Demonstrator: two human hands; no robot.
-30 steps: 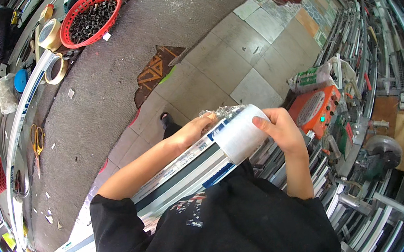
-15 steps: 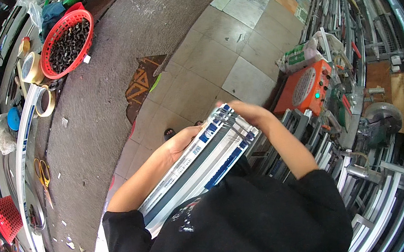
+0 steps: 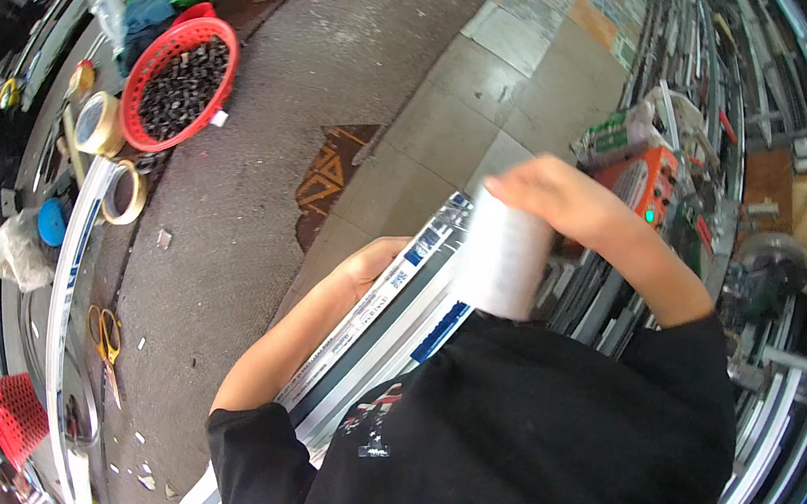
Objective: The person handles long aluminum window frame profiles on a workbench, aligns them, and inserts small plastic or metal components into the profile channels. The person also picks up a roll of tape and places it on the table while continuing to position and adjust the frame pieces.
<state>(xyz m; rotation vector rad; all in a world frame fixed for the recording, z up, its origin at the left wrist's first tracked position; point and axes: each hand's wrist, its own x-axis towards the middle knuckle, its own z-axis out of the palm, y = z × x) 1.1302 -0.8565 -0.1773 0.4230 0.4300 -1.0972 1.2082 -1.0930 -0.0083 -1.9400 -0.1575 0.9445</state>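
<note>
— See the roll?
— Yes. Looks white and blurred, tilted at the upper end of the bundle, partly covering that end from above. Cannot tell whether touching.
— And the right hand?
— Bent well closed over the top of the roll. Has hold of that end, with wrist arched above.
— What about the left hand?
— Lies along the far edge of the bundle, near the upper end. Keeps fingers out of sight behind, so cannot tell how far open or how tight.
— Describe the bundle, then.
— Runs slantwise from lower left up to the middle, in front of the black shirt. Shows white strips, a dark grey one between, and blue labels. Shines near the upper end.
— Anything off to the left?
— Yes: scissors with yellow handles, flat on the grey surface. Beyond those, a red basket full of black bits, just beside a roll of tape.
— And to the right?
— Past the right forearm, an orange machine with a lit green button, partly hidden by that arm. Behind that, a heap of metal bars.
</note>
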